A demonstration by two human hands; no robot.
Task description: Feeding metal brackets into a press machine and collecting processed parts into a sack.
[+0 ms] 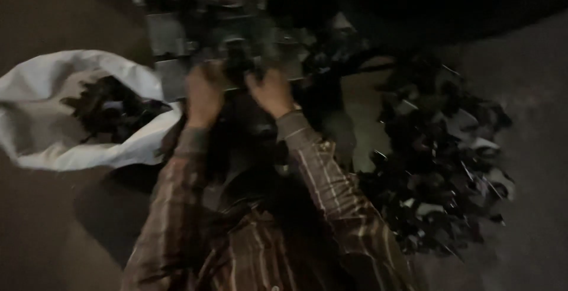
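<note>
At the far left of the floor point(532, 167) lies a white sack point(35, 119), its mouth open toward the right, with dark scrap pieces point(109, 107) showing inside it. The sack's lower rim runs right up beside the person's left sleeve.

Next comes the left hand point(204, 93), raised in front of the person. Its fingers are clenched over the left side of a small dark part point(239, 63), which sits at the middle of the view, just above both hands. The picture is dim and blurred, so the shape of the part cannot be made out beyond a dark lump.

Behind the part stands a grey metal frame or machine point(171, 42) with flat pale panels; its details are too dark to tell.

The right hand point(272, 93) is just beside the left one, its fingers curled on the right side of the same dark part, so both hands grip it together. The striped brown sleeves point(331, 184) run down from the hands to the bottom edge of the view.

To the right, a broad heap of dark scrap point(438, 161) spreads over the floor, with a few pale, shiny slivers mixed in. It lies well apart from the sack, reaching toward the right edge of the floor, where bare grey ground shows.
</note>
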